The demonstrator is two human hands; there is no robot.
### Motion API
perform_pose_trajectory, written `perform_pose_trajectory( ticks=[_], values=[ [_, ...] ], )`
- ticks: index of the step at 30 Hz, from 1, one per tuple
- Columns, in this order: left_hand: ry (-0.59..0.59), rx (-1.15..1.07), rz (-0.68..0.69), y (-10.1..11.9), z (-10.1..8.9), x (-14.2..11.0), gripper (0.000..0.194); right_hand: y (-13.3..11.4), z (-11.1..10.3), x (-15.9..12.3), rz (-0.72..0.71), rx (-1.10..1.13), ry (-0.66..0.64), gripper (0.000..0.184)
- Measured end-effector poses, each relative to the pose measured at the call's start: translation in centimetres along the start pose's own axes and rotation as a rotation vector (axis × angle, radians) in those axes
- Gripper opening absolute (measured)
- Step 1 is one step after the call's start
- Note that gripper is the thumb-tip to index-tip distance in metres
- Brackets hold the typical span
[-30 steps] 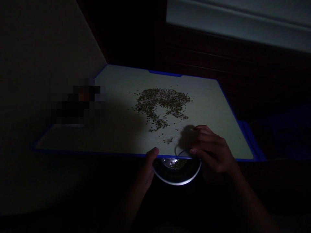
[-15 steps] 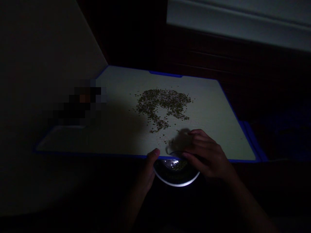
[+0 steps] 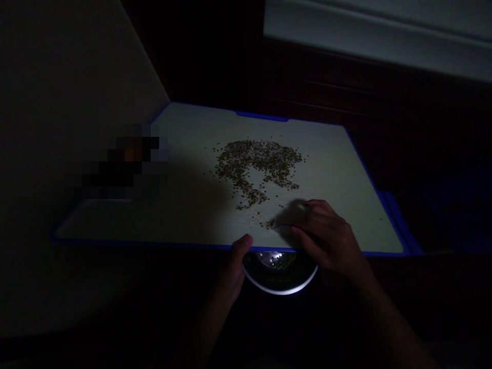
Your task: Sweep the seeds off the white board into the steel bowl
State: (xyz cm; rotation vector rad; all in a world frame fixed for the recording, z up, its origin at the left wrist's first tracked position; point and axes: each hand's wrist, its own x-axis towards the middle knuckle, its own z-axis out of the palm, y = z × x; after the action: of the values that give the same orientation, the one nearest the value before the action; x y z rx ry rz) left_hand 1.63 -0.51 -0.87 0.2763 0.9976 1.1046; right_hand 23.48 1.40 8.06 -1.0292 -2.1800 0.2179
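A pale board with a blue rim (image 3: 192,220) lies in front of me, lit in an otherwise dark room. Several small green-brown seeds (image 3: 257,164) are scattered across its middle, with a thin trail running toward the near edge. My left hand (image 3: 234,271) grips a round metal bowl (image 3: 280,279) just below the board's near edge, thumb on the bowl's left rim. Some seeds lie in the bowl. My right hand (image 3: 326,236) rests on the board near that edge, fingers curled and together, touching the nearest seeds (image 3: 269,223).
A blurred dark object (image 3: 123,164) sits on the board's left part. A pale wall rises at the left, and a light ledge (image 3: 376,36) crosses the upper right. Everything around the board is dark.
My right hand shifted a little left along the near edge, then drew back slightly onto the board. The left hand and bowl stayed put.
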Motion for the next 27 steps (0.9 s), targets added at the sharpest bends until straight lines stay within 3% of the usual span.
perform_pose_trajectory(
  ticks=[5,13,22,27],
  values=[
    [-0.03,-0.007,0.018,-0.06,-0.15,0.21,0.034,0.29,0.14,0.02,0.031,-0.035,0.028,0.018],
    [-0.008,-0.01,0.011,-0.16,-0.25,0.25,0.055,0.5,0.18,0.06,0.069,-0.075,0.037,0.017],
    [-0.009,-0.018,0.039,-0.07,-0.17,0.23,0.052,0.68,0.36,0.1,0.128,-0.108,0.077,0.016],
    [-0.004,-0.018,0.021,-0.17,-0.22,0.33,0.051,0.67,0.31,0.01,0.091,-0.084,0.11,0.015]
  ],
)
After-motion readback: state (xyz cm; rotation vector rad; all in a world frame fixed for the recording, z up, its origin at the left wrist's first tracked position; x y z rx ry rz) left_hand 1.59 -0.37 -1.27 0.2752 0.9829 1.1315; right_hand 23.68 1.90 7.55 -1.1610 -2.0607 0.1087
